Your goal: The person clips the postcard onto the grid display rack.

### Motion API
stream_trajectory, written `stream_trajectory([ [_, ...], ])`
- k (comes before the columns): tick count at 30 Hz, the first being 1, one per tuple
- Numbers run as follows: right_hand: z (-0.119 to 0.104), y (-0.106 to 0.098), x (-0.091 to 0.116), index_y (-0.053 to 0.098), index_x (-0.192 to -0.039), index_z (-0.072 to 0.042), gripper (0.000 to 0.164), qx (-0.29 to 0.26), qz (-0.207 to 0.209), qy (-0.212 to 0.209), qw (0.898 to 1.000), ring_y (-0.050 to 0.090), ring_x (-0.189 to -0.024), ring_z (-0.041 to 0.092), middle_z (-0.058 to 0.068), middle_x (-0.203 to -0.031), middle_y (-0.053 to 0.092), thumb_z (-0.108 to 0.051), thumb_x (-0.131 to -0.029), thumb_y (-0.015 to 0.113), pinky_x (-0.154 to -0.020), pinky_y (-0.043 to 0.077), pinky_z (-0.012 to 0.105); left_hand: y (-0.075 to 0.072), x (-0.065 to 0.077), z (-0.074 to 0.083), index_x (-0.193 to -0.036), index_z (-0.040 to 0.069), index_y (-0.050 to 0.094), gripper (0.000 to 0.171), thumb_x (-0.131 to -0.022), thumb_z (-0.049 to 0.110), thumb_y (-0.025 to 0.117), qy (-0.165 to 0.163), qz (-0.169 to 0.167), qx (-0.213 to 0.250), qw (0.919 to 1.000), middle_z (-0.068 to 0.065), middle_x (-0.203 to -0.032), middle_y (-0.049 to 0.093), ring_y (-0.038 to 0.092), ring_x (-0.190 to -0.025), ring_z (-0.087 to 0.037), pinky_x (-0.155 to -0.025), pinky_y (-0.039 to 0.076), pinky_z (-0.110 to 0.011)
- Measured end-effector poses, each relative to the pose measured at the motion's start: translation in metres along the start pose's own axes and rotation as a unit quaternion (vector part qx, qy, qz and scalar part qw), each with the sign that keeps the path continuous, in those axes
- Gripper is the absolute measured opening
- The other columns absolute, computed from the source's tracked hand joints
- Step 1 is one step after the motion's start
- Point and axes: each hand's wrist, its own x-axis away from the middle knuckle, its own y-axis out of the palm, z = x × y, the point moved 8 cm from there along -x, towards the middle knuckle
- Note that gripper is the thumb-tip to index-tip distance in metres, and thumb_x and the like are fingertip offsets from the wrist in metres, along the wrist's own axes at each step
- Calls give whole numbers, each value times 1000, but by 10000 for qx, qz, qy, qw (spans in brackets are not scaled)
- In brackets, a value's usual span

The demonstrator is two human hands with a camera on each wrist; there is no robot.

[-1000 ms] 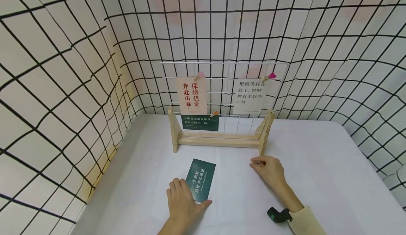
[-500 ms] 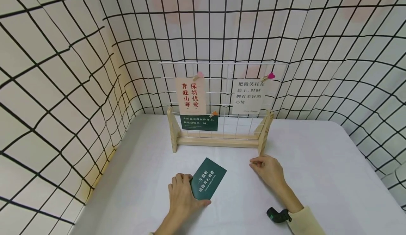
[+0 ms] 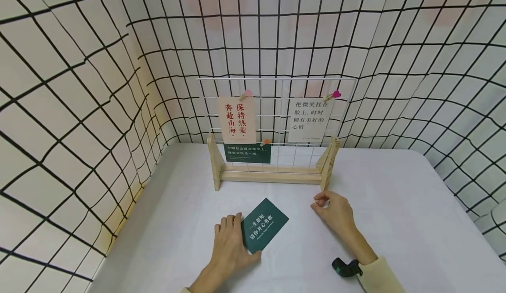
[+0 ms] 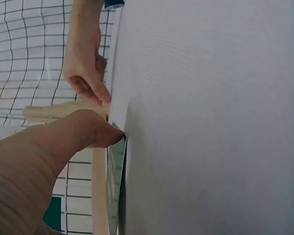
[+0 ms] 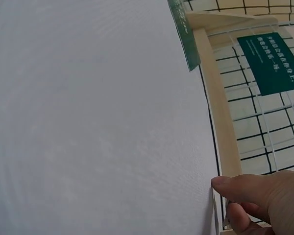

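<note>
In the head view a dark green card [image 3: 265, 226] with white writing lies turned at an angle above the white tabletop. My left hand [image 3: 231, 244] holds it by its edges, fingers at the left side and thumb at the lower corner. The left wrist view shows the thumb [image 4: 105, 134] at the edge of the card [image 4: 116, 181], seen nearly edge-on. My right hand [image 3: 336, 209] is by the right foot of a wooden-footed wire rack [image 3: 272, 178]. Its thumb and fingers pinch together on something small and pale, mostly hidden; its kind cannot be made out.
Clipped to the rack are a pink card [image 3: 237, 121], a white card [image 3: 308, 121] and another green card [image 3: 247, 153]. Heart-topped clips [image 3: 336, 94] hold the upper ones. Black wire-grid walls [image 3: 276, 34] enclose the table [image 3: 395, 205] at the back and sides.
The green card has turned clockwise and shifted right under my left hand, whose fingers have moved along its left edge. My right hand has stayed almost still.
</note>
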Motion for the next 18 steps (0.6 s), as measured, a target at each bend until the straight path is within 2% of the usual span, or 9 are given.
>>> stream_trajectory([
  [5,1,-2,1,74,-90,-9,17,-125,130,-13,9998,41,-55,4,1,-74,67,-10,-79,87,-48,32,24,1,0,1,-133,-1,55,107,-52,59,92,76,-41,12,10000,-12,-114,60,52,-100,-26,-82,38,-39],
  [11,-1,-7,0,75,-90,-9,14,-255,250,-127,9993,44,-55,4,2,-76,68,-8,-80,84,-49,35,23,2,0,-6,-121,1,64,97,-51,61,94,-213,-143,183,9995,-10,-108,57,48,-97,-24,-80,34,-37],
  [14,1,-8,0,76,-91,-9,14,-270,298,-112,9991,44,-56,3,1,-76,69,-7,-80,83,-53,36,23,1,0,-8,-112,4,68,89,-49,60,96,-343,-77,342,9988,-9,-103,55,47,-95,-23,-78,32,-36],
  [18,2,-9,0,78,-94,-8,15,-263,307,-151,9991,42,-56,1,3,-77,70,-7,-80,83,-52,35,22,-1,0,-9,-107,6,66,87,-45,57,99,-399,80,512,9979,-7,-101,55,47,-94,-21,-77,31,-34],
])
